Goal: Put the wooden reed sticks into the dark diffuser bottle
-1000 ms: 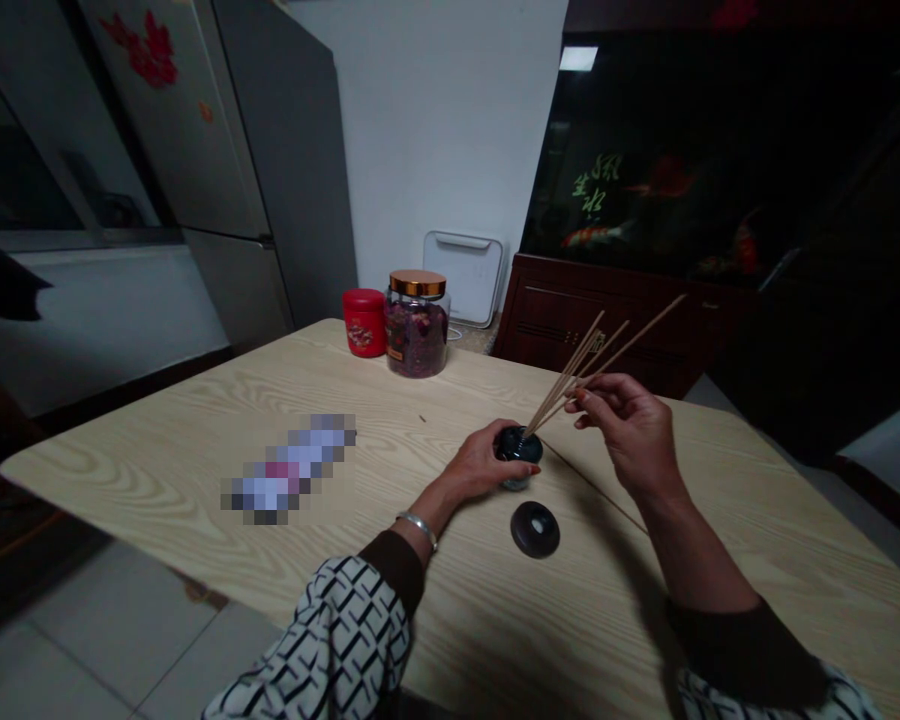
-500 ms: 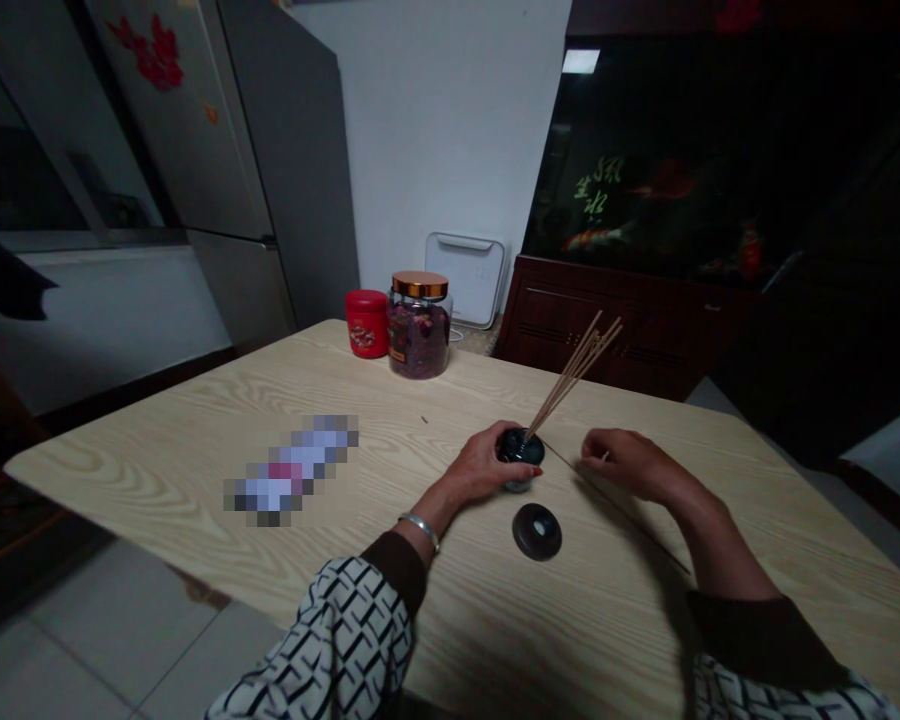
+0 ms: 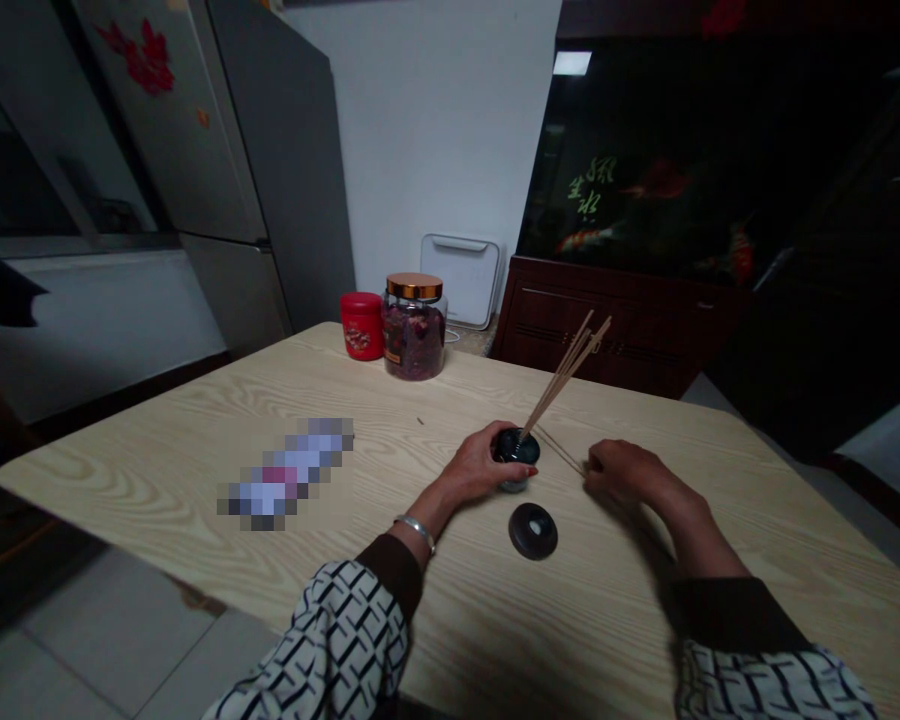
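clamping dark bottle [image 3: 511, 446] in left hand [image 3: 480, 468] | wooden sticks [image 3: 565, 378] tilted in it | right hand [image 3: 626, 475] apart, nearby

Left hand [image 3: 480, 468] wraps a small dark glass bottle [image 3: 511, 447] on the pale wood-grain table [image 3: 142, 470], thin tan wooden reed sticks [image 3: 566, 375] tilting up-right from its mouth. Right hand [image 3: 626, 475] rests curled right of the bottle, near a flat round dark disc [image 3: 532, 531] at lower centre.

A pale wood-grain table [image 3: 157, 465] bears a red canister [image 3: 361, 326], a glass jar [image 3: 414, 340], a dark disc [image 3: 532, 531] and a blurred object [image 3: 285, 475].
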